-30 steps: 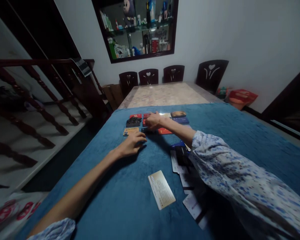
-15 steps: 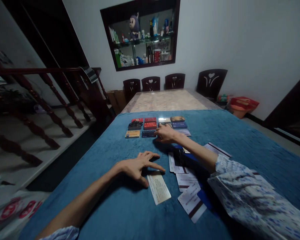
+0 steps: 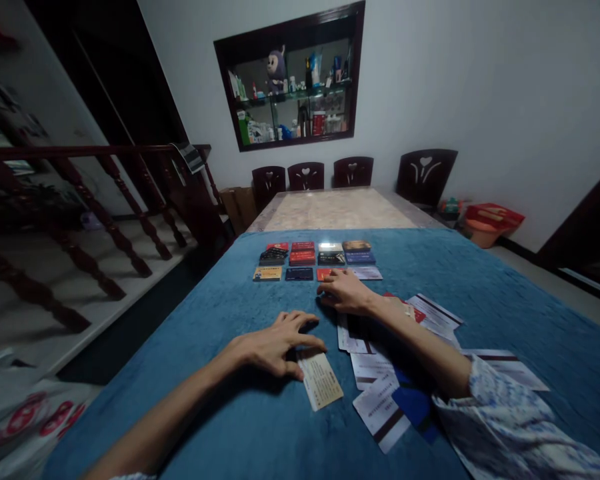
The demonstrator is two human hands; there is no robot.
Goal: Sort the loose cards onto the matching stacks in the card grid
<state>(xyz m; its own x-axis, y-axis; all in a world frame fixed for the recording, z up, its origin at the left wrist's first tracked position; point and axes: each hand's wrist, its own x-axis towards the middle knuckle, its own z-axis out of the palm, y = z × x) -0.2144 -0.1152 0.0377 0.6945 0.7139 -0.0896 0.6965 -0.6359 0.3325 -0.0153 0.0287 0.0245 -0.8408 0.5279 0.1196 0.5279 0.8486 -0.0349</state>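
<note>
My left hand point(image 3: 275, 345) rests on the blue cloth with its fingers spread, its thumb and forefinger at the top edge of a cream card point(image 3: 323, 383). My right hand point(image 3: 347, 292) is over the near side of the card rows, fingers loosely apart, with no card visible in them. Its fingers partly cover an orange-red card point(image 3: 323, 273). Left of that lie a dark navy card point(image 3: 299, 274) and a yellow card point(image 3: 267, 273). Behind are stacks of red cards point(image 3: 303, 258), black cards point(image 3: 331, 258) and blue cards point(image 3: 359, 258). Under my right forearm spread loose white cards point(image 3: 383, 410), face down with dark stripes.
The blue cloth point(image 3: 195, 333) covers the table's near part; bare marble tabletop point(image 3: 335, 210) shows beyond. Dark wooden chairs point(image 3: 353, 172) stand at the far end. A wooden railing point(image 3: 110, 230) runs along the left, and a plastic bag point(image 3: 27, 420) sits at the lower left.
My right hand has drawn back toward me from the card rows, uncovering the black stack and part of the orange-red card. My left hand has barely moved. The view has tilted slightly upward.
</note>
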